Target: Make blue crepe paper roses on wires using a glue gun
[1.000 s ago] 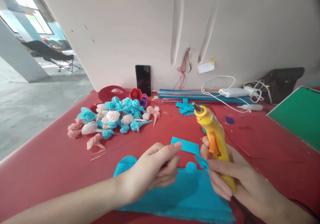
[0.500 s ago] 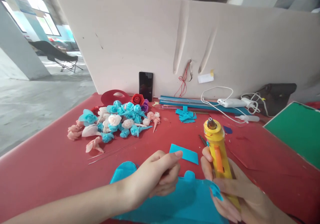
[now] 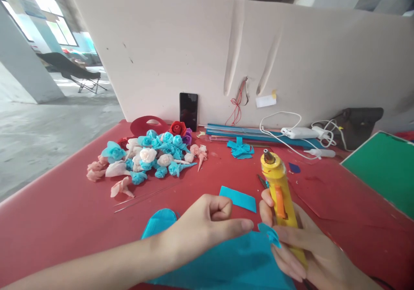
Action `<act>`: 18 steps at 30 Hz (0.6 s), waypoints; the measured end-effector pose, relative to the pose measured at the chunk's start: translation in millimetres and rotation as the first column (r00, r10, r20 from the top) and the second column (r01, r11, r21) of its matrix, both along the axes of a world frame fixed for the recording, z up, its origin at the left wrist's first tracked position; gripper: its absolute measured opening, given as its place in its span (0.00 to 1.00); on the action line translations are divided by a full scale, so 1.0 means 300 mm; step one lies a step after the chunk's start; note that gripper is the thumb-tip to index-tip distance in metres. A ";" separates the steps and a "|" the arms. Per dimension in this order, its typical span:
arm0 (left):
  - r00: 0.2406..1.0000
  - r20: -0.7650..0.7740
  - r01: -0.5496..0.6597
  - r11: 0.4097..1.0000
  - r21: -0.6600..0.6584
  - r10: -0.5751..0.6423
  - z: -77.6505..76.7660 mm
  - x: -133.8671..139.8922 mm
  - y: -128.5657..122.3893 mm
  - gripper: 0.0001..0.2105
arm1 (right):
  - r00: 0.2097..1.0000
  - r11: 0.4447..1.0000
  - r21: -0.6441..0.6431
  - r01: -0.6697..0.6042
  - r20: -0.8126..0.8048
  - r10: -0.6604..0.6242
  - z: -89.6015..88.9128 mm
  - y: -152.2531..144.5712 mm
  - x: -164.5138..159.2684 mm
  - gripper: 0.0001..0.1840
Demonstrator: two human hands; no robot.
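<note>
Rear right: dark flap-fronted bag [image 3: 362, 125], contents hidden. White paper slip [image 3: 266, 101] on pale panel [image 3: 155, 57]; any writing too small to read. Right hand [image 3: 312, 242] grips yellow plastic glue gun [image 3: 290, 212], thumb and fingers pinching small blue crepe-paper flower piece [image 3: 271, 235]. Left hand [image 3: 210, 223] curled, thumb out, just beside it; cannot tell whether anything's inside.

This looks like a craft workshop: bare concrete floor [image 3: 80, 113], a pillar [image 3: 22, 67], a glue gun [image 3: 278, 190], and artificial flowers [image 3: 148, 155] heaped on a red surface [image 3: 64, 212].
</note>
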State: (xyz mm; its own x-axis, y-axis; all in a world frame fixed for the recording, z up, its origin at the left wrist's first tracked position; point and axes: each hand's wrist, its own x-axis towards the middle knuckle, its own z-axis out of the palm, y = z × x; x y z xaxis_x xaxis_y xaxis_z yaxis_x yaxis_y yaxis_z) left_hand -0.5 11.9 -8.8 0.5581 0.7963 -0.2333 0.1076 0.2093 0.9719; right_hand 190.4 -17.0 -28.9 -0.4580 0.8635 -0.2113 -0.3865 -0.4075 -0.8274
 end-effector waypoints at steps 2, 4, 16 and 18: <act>0.998 -0.031 -0.046 0.998 0.033 0.048 0.000 -0.001 -0.003 0.26 | 1.000 1.000 0.012 -0.003 0.002 0.003 -0.011 0.002 0.008 0.12; 0.993 -0.064 -0.094 0.993 0.068 0.099 -0.001 -0.004 0.000 0.26 | 1.000 1.000 0.019 -0.003 0.015 0.003 -0.015 0.004 0.012 0.12; 0.986 -0.156 -0.032 0.985 0.170 0.059 -0.027 -0.002 0.019 0.25 | 0.947 0.979 -0.010 0.202 0.257 -0.193 0.019 -0.004 -0.025 0.13; 0.986 -0.166 0.009 0.977 0.212 0.027 -0.028 -0.005 0.015 0.24 | 0.927 0.970 -0.007 0.241 0.297 -0.228 0.026 -0.003 -0.029 0.14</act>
